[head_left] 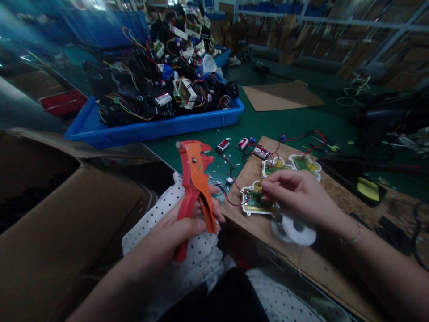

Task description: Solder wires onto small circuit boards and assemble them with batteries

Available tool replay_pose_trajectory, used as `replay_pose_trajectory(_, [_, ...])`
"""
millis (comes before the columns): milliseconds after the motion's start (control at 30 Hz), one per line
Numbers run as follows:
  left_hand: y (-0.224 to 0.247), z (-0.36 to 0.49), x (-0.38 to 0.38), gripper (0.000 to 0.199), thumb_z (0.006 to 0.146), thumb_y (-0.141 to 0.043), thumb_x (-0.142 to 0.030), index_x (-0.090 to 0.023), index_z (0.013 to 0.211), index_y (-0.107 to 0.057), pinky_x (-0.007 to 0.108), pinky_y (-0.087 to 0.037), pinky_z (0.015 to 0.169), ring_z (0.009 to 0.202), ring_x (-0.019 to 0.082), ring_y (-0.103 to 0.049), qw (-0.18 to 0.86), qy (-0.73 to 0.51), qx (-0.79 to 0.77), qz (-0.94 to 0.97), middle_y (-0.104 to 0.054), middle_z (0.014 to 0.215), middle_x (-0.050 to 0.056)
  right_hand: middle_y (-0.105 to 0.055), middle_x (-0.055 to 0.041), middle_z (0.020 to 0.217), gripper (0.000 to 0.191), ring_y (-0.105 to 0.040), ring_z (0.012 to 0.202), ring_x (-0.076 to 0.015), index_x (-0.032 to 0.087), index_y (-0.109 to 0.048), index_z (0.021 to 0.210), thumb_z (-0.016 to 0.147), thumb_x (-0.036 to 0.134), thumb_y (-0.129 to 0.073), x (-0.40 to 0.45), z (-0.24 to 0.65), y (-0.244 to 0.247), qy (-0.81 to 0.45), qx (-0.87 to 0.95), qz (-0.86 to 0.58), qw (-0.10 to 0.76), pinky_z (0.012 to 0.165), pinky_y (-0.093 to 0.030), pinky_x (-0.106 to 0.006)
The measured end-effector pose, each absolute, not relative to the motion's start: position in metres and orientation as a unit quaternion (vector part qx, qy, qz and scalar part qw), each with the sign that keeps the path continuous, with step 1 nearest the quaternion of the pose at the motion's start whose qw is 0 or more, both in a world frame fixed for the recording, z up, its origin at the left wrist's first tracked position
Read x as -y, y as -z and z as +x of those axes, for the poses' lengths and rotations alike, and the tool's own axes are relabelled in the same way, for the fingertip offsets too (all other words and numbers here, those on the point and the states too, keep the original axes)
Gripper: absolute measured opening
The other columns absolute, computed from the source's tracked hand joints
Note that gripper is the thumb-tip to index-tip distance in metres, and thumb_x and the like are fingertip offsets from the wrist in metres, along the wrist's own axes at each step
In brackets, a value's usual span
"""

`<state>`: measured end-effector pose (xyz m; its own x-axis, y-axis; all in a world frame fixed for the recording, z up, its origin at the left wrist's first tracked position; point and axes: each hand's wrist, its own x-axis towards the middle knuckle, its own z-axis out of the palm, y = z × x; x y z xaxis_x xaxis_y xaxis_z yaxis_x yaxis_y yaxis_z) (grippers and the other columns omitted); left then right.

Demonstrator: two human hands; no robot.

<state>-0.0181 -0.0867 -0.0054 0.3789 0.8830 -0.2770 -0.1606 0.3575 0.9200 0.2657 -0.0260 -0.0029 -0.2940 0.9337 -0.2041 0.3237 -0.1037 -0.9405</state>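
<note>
My left hand point(187, 219) is wrapped round the handles of red and orange wire strippers point(194, 179), held upright with the jaws at the top. My right hand point(298, 192) pinches at the right side of a green circuit board in a white frame point(254, 199); what its fingertips hold is too small to make out. Red and dark wires run from this board to the left. Two more framed boards point(304, 164) lie just behind. Below my right hand sits a spool point(298, 230) with a white face.
A wooden board point(331, 268) carries the circuit boards. Beyond it lie battery cells point(223, 145) with wires on the green table. A blue tray point(161, 129) is heaped with black parts and wires. An open cardboard box point(50, 223) stands at left, a flat cardboard sheet point(281, 96) farther back.
</note>
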Motion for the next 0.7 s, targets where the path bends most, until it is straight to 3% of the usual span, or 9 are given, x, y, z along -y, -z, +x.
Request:
replay_pose_trajectory(133, [-0.008, -0.06, 0.033, 0.054, 0.089, -0.063, -0.051, -0.024, 0.134, -0.05, 0.043, -0.051, 0.09, 0.1, 0.029, -0.063, 0.398, -0.269, -0.608, 0.632, -0.064, 0.112, 0.009, -0.074, -0.0054, 0.087, 0.034, -0.07, 0.076, -0.0132, 0.018, -0.072, 0.092, 0.081, 0.05, -0.076, 0.021, 0.269, 0.006, -0.543, 0.562, -0.527, 0.334, 0.07, -0.057, -0.024])
replay_pose_trajectory(200, [-0.003, -0.072, 0.0, 0.059, 0.088, -0.059, -0.057, -0.02, 0.133, -0.051, 0.049, -0.051, 0.09, 0.097, 0.033, -0.064, 0.199, -0.192, -0.684, 0.675, -0.064, 0.114, 0.013, -0.074, -0.0066, 0.095, 0.04, -0.072, 0.08, -0.0149, 0.019, -0.071, 0.1, 0.079, 0.052, -0.077, 0.018, 0.271, 0.003, -0.536, 0.536, -0.543, 0.36, 0.073, -0.06, -0.027])
replay_pose_trajectory(300, [0.016, -0.08, -0.042, 0.064, 0.089, -0.053, -0.06, -0.01, 0.13, -0.053, 0.053, -0.053, 0.088, 0.105, 0.041, -0.064, 0.031, -0.052, -0.738, 0.672, -0.064, 0.118, 0.022, -0.072, -0.0088, 0.111, 0.051, -0.073, 0.087, -0.0179, 0.023, -0.066, 0.119, 0.08, 0.053, -0.076, 0.015, 0.276, -0.008, -0.479, 0.551, -0.57, 0.377, 0.071, -0.061, -0.029])
replay_pose_trajectory(400, [0.033, -0.078, -0.062, 0.065, 0.089, -0.053, -0.058, -0.006, 0.129, -0.055, 0.059, -0.052, 0.087, 0.109, 0.047, -0.062, -0.012, -0.035, -0.744, 0.667, -0.062, 0.12, 0.029, -0.071, -0.0083, 0.114, 0.046, -0.07, 0.084, -0.0171, 0.025, -0.068, 0.119, 0.082, 0.053, -0.073, 0.018, 0.28, -0.023, -0.344, 0.613, -0.597, 0.387, 0.065, -0.06, -0.028])
replay_pose_trajectory(533, [0.025, -0.064, -0.053, 0.057, 0.094, -0.049, -0.05, -0.01, 0.134, -0.055, 0.063, -0.046, 0.095, 0.121, 0.047, -0.054, -0.056, -0.063, -0.73, 0.678, -0.058, 0.13, 0.027, -0.075, -0.0044, 0.098, 0.03, -0.067, 0.072, -0.0143, 0.026, -0.074, 0.105, 0.087, 0.049, -0.069, 0.035, 0.278, -0.041, -0.2, 0.692, -0.595, 0.356, 0.061, -0.055, -0.027])
replay_pose_trajectory(633, [0.003, -0.045, -0.031, 0.042, 0.096, -0.049, -0.041, -0.017, 0.13, -0.059, 0.05, -0.048, 0.097, 0.116, 0.035, -0.06, -0.038, -0.134, -0.673, 0.727, -0.063, 0.126, 0.018, -0.076, -0.0009, 0.092, 0.022, -0.067, 0.071, -0.013, 0.028, -0.076, 0.1, 0.089, 0.046, -0.067, 0.044, 0.268, -0.054, -0.14, 0.737, -0.571, 0.334, 0.06, -0.052, -0.025])
replay_pose_trajectory(700, [-0.007, -0.029, -0.017, 0.029, 0.096, -0.05, -0.036, -0.021, 0.117, -0.064, 0.037, -0.051, 0.089, 0.097, 0.024, -0.067, 0.07, -0.171, -0.594, 0.783, -0.07, 0.114, 0.009, -0.076, -0.0003, 0.093, 0.02, -0.068, 0.072, -0.0133, 0.028, -0.076, 0.099, 0.09, 0.044, -0.068, 0.046, 0.258, -0.063, -0.119, 0.753, -0.556, 0.33, 0.061, -0.052, -0.025])
